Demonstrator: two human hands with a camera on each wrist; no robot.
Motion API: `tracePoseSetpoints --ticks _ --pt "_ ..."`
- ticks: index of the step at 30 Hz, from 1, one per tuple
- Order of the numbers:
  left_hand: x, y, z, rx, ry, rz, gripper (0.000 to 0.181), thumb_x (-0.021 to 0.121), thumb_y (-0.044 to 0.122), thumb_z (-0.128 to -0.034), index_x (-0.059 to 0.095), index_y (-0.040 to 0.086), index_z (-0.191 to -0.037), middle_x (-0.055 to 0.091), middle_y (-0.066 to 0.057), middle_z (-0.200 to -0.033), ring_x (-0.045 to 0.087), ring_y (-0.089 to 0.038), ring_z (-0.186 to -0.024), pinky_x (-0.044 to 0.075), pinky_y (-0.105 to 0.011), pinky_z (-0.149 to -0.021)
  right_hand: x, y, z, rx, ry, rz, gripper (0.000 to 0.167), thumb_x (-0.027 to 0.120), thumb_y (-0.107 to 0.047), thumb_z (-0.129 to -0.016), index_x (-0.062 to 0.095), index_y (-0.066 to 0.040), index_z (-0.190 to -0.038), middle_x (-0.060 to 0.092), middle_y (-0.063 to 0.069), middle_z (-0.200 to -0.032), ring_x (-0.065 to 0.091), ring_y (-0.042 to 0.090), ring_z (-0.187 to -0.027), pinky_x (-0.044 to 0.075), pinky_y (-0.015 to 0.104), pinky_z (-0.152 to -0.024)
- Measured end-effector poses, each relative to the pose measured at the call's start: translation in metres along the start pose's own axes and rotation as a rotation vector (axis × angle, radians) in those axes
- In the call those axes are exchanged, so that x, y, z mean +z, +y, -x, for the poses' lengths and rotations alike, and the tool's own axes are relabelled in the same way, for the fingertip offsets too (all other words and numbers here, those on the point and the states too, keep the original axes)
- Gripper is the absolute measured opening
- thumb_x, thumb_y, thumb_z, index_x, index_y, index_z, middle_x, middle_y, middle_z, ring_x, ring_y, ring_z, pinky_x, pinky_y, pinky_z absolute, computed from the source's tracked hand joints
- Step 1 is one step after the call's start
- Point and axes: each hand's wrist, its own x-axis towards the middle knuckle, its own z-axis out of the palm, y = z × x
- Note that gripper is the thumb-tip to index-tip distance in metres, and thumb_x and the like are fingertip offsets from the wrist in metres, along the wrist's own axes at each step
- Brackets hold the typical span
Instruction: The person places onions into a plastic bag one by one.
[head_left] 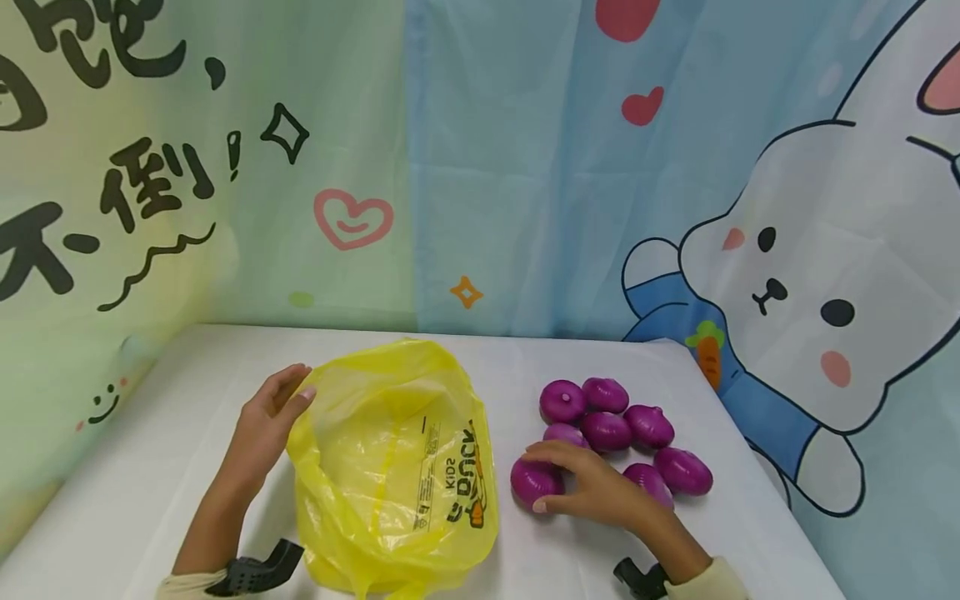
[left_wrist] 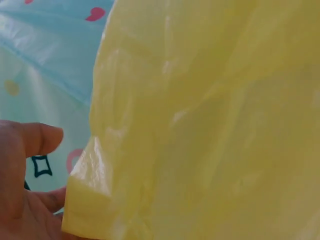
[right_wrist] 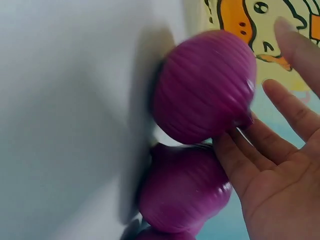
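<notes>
A yellow plastic bag [head_left: 390,467] with printed lettering stands on the table, its mouth spread wide. At its upper left edge is my left hand [head_left: 266,425]. In the left wrist view the thumb [left_wrist: 42,139] stays apart from the bag, and the lower fingers pass partly behind its edge. My right hand [head_left: 592,483] reaches over the nearest purple onion [head_left: 534,482], thumb and fingers spread to either side. In the right wrist view some fingertips touch this onion [right_wrist: 205,87] near its stem end, while the thumb stands off. A second onion [right_wrist: 182,187] lies beside it.
Several more purple onions [head_left: 606,432] lie clustered right of the bag on the white table [head_left: 217,367]. A printed curtain [head_left: 487,167] hangs behind the table and along its sides. Each wrist wears a black camera mount [head_left: 258,568].
</notes>
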Motion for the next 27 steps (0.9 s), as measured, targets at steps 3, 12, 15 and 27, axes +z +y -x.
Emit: tracePoseSetpoints --ticks 3,12,15,27 --pt "0.002 0.002 0.001 -0.02 0.009 0.014 0.066 0.05 0.041 -0.1012 0.027 0.004 -0.152 0.031 -0.014 -0.154 0.028 -0.033 -0.141 0.027 -0.054 -0.109 0.005 -0.002 -0.001 0.028 -0.016 0.037 0.054 0.08 -0.032 -0.082 0.061 -0.02 -0.131 0.052 0.0 -0.136 0.044 0.028 -0.13 0.043 0.051 -0.097" --pt "0.008 0.004 0.001 -0.069 0.015 0.024 0.062 0.041 0.042 -0.1038 0.029 0.005 -0.152 0.03 -0.018 -0.154 0.029 -0.037 -0.139 0.024 -0.056 -0.109 0.019 -0.008 -0.005 0.067 -0.003 0.172 0.06 0.081 -0.027 -0.081 0.057 -0.02 -0.136 0.046 0.003 -0.14 0.043 0.03 -0.129 0.048 0.048 -0.093" --pt "0.009 0.004 0.001 -0.073 0.008 0.019 0.059 0.038 0.041 -0.105 0.03 0.005 -0.151 0.032 -0.02 -0.152 0.03 -0.039 -0.138 0.023 -0.057 -0.109 0.02 -0.007 -0.004 0.064 0.011 0.18 0.061 0.081 -0.028 -0.081 0.056 -0.021 -0.137 0.045 0.004 -0.141 0.044 0.029 -0.128 0.048 0.049 -0.093" --pt "0.013 0.001 0.0 -0.071 0.055 -0.07 0.052 0.034 0.04 -0.1058 0.043 0.008 -0.145 0.054 -0.017 -0.133 0.056 -0.032 -0.11 0.047 -0.022 -0.082 0.013 -0.005 -0.002 0.008 0.063 0.127 0.06 0.077 -0.03 -0.085 0.054 -0.02 -0.139 0.048 0.002 -0.14 0.046 0.027 -0.128 0.047 0.045 -0.094"
